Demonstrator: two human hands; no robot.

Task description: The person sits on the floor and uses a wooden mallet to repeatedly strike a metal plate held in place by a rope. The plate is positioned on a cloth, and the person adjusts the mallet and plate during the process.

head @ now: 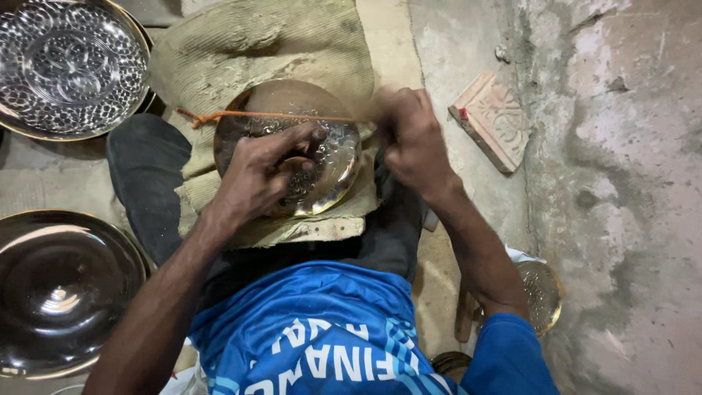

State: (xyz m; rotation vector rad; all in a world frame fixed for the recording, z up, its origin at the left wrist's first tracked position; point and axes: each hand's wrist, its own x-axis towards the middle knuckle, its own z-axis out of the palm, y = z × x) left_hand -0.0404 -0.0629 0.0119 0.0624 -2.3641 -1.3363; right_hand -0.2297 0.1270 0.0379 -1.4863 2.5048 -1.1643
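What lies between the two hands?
In the head view, the round metal plate and a thin orange stick span the gap between left hand and right hand.

Patterned plate [69, 69] and plain plate [62, 292] crowd the left; carved block [491, 121] right.

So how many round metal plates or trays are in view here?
4: an embossed tray top left, a plain tray bottom left, the plate under the left hand, and a small one behind the right forearm, partly hidden.
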